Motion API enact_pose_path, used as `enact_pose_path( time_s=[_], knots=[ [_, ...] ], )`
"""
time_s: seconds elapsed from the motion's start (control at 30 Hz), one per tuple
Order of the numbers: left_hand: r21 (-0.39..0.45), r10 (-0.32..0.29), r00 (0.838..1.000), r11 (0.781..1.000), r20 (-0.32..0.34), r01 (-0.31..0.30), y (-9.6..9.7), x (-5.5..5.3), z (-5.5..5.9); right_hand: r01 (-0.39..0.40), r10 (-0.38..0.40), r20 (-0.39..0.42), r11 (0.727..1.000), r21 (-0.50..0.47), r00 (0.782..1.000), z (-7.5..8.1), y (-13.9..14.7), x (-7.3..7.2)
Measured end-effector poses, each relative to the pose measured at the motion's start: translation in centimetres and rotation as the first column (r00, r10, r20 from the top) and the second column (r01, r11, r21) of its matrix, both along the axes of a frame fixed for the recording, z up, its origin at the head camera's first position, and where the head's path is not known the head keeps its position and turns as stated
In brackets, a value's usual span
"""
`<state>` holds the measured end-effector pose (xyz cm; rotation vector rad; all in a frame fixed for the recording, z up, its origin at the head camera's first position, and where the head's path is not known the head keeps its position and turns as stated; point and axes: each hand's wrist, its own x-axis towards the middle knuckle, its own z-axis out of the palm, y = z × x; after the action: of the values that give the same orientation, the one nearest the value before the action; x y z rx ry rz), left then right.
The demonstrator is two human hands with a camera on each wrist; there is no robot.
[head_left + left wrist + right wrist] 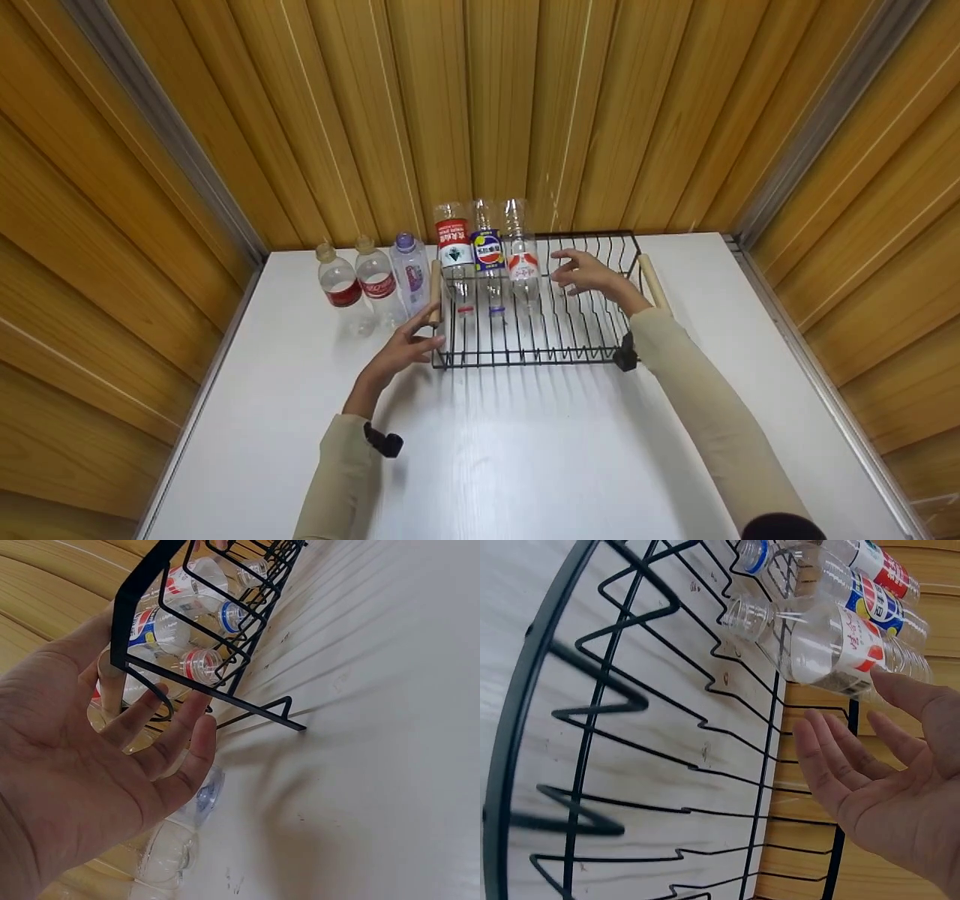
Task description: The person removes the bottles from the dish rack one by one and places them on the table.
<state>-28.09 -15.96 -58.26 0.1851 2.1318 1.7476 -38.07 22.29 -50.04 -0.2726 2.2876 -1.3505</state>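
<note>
My left hand (397,352) is at the left end of a black wire rack (536,364), its loosely bent fingers by the wooden handle (435,292). Inside the rack, three clear plastic bottles lie tilted side by side, necks toward me: one with a red-and-white label (454,240), one with a blue-and-yellow label (488,249) and one with a white-and-red label (523,265). Over the rack, my right hand (589,274) hovers just right of the third bottle, fingers spread and holding nothing. In the right wrist view, its fingertips are apart from that bottle (825,645).
Left of the rack stand two clear bottles with red labels (344,292) (379,285) and a bottle with a purple top (411,270). A second wooden handle (654,283) is on the rack's right end. Wood-patterned walls (495,97) border the white table (487,465).
</note>
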Motion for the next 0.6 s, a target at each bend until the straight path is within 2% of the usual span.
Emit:
enact_pose_path(
  time_s=[0.3, 0.6],
  knots=[
    [0.031, -0.016, 1.000, 0.999, -0.020, 0.017, -0.1, 0.2, -0.1, 0.041, -0.041, 0.144, 0.999, 0.001, 0.989, -0.8, -3.3, -0.1],
    [0.013, -0.005, 1.000, 1.000, -0.007, 0.005, 0.0, 0.0, -0.2, 0.077, -0.072, 0.165, 0.997, -0.022, 0.984, -1.5, -4.3, -0.5]
  ],
)
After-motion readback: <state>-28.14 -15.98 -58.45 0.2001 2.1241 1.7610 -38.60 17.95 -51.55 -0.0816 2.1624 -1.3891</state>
